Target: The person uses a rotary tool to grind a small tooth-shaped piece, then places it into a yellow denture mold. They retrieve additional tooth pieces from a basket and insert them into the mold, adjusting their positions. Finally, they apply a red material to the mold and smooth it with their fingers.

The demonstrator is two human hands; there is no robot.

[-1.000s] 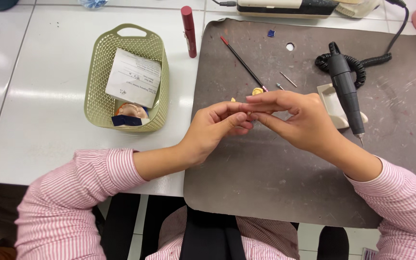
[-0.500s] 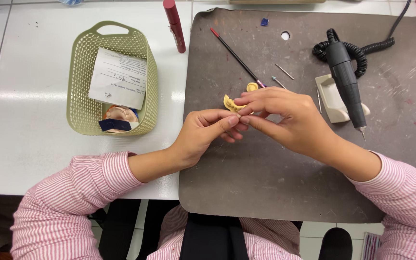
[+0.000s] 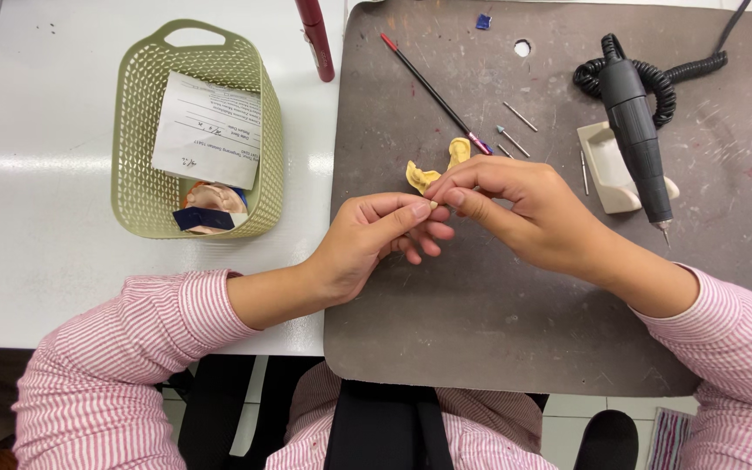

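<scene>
My left hand (image 3: 382, 235) and my right hand (image 3: 515, 204) meet fingertip to fingertip over the dark work mat (image 3: 515, 331). Together they pinch a tiny pale piece (image 3: 433, 204), mostly hidden by the fingers. Just beyond the fingertips two small yellow moulded pieces (image 3: 435, 167) lie on the mat, partly covered by my right fingers. A thin black brush with a red tip (image 3: 428, 87) lies diagonally behind them. Both sleeves are pink and white striped.
A black handheld rotary tool (image 3: 637, 139) rests on a small white stand (image 3: 609, 170), its coiled cord at the back right. Thin metal burs (image 3: 515, 130) lie near it. A green perforated basket (image 3: 137, 148) holds paper and small items at left. A red tube (image 3: 315, 39) lies behind.
The view has shifted, so everything sits higher in the frame. My hands stay joined at the fingertips, and the two yellow pieces show more clearly beyond them.
</scene>
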